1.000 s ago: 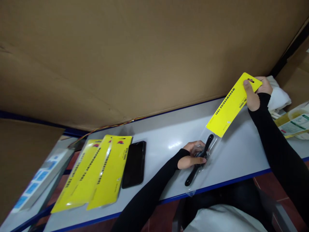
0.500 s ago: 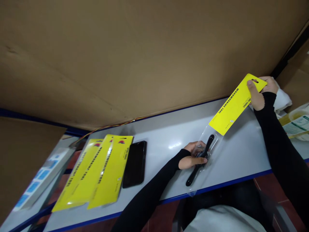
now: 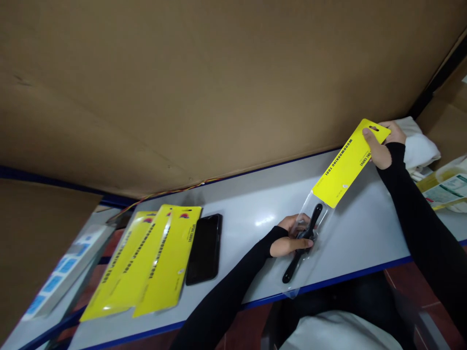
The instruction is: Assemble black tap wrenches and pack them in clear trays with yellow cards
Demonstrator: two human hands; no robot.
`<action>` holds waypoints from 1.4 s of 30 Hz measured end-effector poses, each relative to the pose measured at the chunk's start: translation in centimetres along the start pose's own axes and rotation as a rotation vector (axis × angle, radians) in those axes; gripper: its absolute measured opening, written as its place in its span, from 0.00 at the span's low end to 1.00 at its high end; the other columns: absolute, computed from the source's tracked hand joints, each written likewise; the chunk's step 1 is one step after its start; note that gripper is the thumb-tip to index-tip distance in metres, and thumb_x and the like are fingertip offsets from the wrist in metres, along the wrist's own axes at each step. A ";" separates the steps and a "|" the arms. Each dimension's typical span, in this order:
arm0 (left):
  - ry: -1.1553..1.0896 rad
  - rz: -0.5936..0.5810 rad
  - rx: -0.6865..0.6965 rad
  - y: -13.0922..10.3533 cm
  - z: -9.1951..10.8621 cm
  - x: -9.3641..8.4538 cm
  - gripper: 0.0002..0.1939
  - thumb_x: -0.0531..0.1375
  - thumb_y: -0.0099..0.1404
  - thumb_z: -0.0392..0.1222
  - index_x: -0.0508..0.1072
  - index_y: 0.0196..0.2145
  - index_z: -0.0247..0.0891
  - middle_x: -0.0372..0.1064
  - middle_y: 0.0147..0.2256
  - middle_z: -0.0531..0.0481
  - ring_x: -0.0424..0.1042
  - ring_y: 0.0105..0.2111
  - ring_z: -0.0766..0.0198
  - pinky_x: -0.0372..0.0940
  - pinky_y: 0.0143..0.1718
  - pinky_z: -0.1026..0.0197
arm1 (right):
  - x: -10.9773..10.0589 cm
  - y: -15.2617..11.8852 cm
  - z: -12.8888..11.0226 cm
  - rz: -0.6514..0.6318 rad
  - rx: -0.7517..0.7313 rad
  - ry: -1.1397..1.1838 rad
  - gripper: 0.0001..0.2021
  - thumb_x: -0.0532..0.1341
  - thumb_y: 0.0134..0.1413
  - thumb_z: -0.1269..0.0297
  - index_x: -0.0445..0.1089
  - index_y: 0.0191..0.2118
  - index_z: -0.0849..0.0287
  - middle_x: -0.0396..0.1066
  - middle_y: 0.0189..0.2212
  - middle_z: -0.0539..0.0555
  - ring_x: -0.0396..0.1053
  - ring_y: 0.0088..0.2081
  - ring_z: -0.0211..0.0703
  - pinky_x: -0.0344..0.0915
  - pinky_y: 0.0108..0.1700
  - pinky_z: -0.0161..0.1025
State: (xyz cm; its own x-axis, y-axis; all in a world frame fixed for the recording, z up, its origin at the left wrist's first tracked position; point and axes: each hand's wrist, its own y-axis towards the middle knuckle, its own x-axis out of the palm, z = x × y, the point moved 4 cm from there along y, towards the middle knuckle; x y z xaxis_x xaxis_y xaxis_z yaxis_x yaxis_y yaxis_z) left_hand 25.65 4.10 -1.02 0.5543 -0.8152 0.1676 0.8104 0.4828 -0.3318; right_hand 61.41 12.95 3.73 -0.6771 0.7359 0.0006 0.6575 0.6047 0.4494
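A black two-handled tool (image 3: 303, 243) lies against a clear plastic blister (image 3: 316, 228). My left hand (image 3: 290, 236) is closed on the tool's middle through or with the plastic, thumb on top. A yellow printed card (image 3: 346, 165) reaches from the top of the blister up to the right. My right hand (image 3: 383, 146) pinches the card's upper end near its hanging hole, with the thumb on the printed face. Whether the tool is inside the plastic cannot be made out.
Yellow packages (image 3: 164, 262) overlap on the grey table (image 3: 251, 194) at the left, beside a black phone (image 3: 204, 248). A blue-and-white box (image 3: 60, 272) lies far left. White cloth (image 3: 419, 146) and a labelled container (image 3: 448, 187) stand right. A cardboard wall (image 3: 219, 87) rises behind.
My right hand and the yellow card have moved a little down and left, toward my left hand. My left hand has stayed nearly still on the tool.
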 end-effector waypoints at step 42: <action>0.086 -0.049 -0.058 -0.3 0.5 0.1 0.21 0.72 0.59 0.46 0.72 0.46 0.35 0.73 0.36 0.48 0.70 0.27 0.67 0.60 0.16 0.71 | -1.5 1.1 -1.5 -0.156 -0.024 0.028 0.30 0.80 0.37 0.43 0.62 0.32 0.51 0.71 0.20 0.48 0.66 0.15 0.40 0.52 0.12 0.33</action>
State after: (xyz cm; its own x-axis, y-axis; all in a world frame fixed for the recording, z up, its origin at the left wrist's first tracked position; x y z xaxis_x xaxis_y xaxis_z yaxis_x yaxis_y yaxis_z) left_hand 25.54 4.03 -0.41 0.4942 -0.8630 0.1050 0.8222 0.4248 -0.3789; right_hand 62.72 12.08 5.55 -0.7798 0.6243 -0.0461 0.5355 0.7034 0.4675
